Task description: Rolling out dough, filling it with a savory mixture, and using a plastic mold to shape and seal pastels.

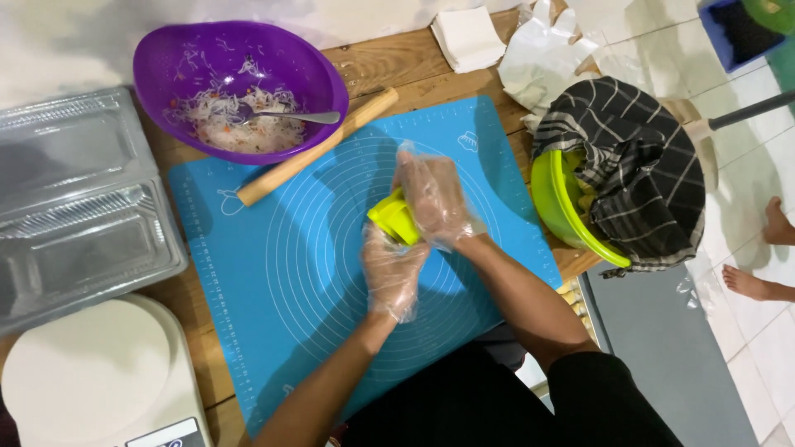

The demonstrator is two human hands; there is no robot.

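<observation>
Seen from above, near the centre of the frame, two hands in thin clear plastic gloves close together around a small lime-green plastic press (395, 220), probably a dumpling mould, held just above a blue silicone pastry mat (290, 273) printed with concentric circles and ruler marks. The right hand (435, 199) lies over the top of the press, fingers curled down and wrapped closely around it so that most of the tool is hidden. The left hand (391, 269) comes up from below, its fingers folded against the underside of the press, touching the right hand. Whether anything sits inside the press cannot be told. At the upper left of the frame a purple bowl (240, 87) holds a pale shredded filling with orange flecks, and a metal spoon (290, 116) rests in it. A wooden rolling pin (319, 145) lies diagonally just beside the bowl, partly on the mat. At the left edge sit clear plastic food containers (79, 207), and at the lower left a white kitchen scale (91, 377). At the right, a lime-green bowl (563, 211) is draped with a dark striped cloth (633, 165). White paper sheets (468, 37) lie at the top. Another person's bare feet (762, 257) show at the far right on the tiled floor.
</observation>
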